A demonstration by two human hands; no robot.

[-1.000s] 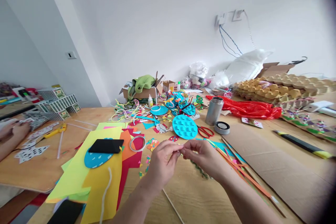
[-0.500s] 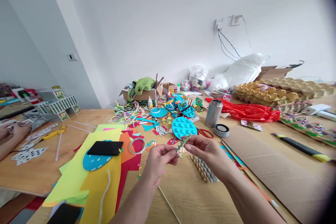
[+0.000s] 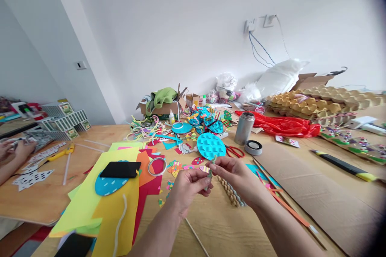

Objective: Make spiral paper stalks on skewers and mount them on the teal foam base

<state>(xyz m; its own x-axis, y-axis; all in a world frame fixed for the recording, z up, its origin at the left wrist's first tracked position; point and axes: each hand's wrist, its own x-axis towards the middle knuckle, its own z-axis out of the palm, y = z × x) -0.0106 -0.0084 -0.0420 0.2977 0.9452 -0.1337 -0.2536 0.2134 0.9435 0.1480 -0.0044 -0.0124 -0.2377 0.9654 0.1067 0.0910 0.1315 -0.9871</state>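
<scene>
- The left hand (image 3: 188, 186) pinches the lower part of a twisted green strip (image 3: 210, 172) between thumb and fingers.
- The right hand (image 3: 232, 172) grips the same strip near its top with thumb and fingertips, so 2 hands hold 1 piece.
- The strip stands roughly upright between the hands, above the wooden table (image 3: 241, 233), in front of a blue disc (image 3: 211, 145).
- Tan and grey twisted strips (image 3: 230, 192) lie side by side near the right hand, partly hidden by it.
- A thin stick (image 3: 196, 237) lies below the left hand, between the 2 forearms.
- Paper fish (image 3: 175, 167) lie beyond the left hand, with a tape roll (image 3: 157, 166) to their left.
- Red-handled scissors (image 3: 235, 151) lie beside the disc; a metal bottle (image 3: 244, 128) stands behind them, its lid (image 3: 253, 147) just beside it.
- Farther left, a black phone (image 3: 120, 169) rests partly over a blue oval (image 3: 110, 185) on coloured paper (image 3: 117, 217).
- At the far left, another person's hands (image 3: 25, 148) are near playing cards (image 3: 31, 178).
</scene>
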